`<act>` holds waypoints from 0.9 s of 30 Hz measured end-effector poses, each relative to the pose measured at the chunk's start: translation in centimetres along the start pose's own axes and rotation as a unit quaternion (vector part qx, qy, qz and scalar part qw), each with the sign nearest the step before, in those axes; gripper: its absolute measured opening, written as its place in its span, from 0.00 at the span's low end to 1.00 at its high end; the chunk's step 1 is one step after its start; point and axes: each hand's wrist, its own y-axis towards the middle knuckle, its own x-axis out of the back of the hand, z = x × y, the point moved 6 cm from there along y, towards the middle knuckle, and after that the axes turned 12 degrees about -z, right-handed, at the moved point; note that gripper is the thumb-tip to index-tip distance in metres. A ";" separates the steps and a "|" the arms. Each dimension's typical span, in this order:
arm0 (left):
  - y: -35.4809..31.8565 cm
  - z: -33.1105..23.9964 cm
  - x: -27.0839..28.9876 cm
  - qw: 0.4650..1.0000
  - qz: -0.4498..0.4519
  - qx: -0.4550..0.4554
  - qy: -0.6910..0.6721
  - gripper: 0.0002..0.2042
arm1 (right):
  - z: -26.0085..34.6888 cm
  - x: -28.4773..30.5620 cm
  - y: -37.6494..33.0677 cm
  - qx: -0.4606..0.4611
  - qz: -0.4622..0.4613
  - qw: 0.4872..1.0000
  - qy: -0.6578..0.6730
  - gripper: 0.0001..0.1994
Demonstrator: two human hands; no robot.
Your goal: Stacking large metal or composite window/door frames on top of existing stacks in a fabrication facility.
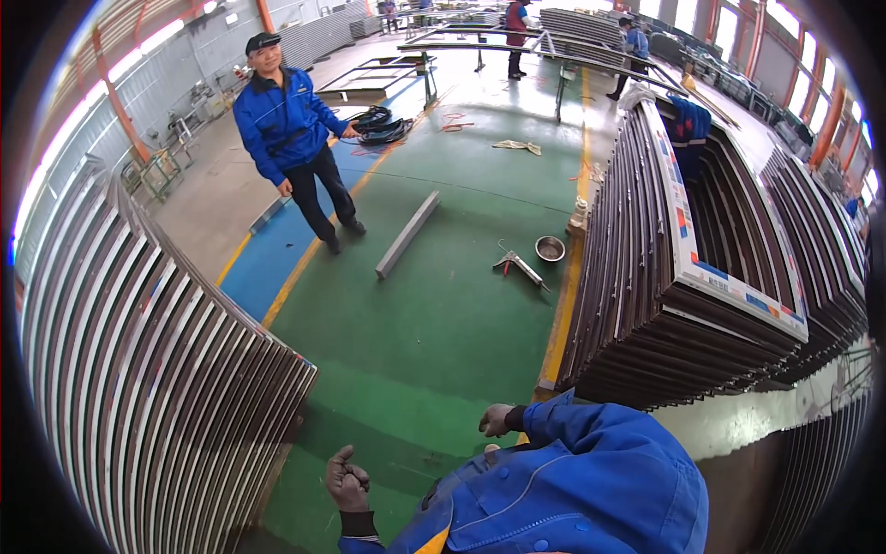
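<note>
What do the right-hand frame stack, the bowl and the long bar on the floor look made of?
Frame stack: probably metal with a dark-brown coating; thin, straight-edged profiles suggest it, though plastic is possible.
Bowl: likely bare metal, judging by its silvery sheen.
Long bar: plain matte grey, straight-edged; perhaps metal, but uncertain.

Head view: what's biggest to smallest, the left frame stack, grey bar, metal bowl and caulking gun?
1. Left frame stack
2. Grey bar
3. Caulking gun and metal bowl: too close to rank; gun longer, bowl wider.
</note>
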 end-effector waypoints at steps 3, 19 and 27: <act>-0.2 0.5 -0.4 1.000 0.007 0.006 -0.017 0.26 | 0.1 -0.6 0.0 0.019 0.001 1.000 0.008 0.21; 3.6 3.0 5.7 0.999 0.021 0.036 -0.009 0.31 | 16.7 -1.4 8.3 0.194 -0.039 0.979 0.050 0.23; 12.3 1.7 20.7 0.991 -0.045 0.049 -0.116 0.18 | 48.9 6.2 12.1 0.323 -0.101 0.939 0.061 0.20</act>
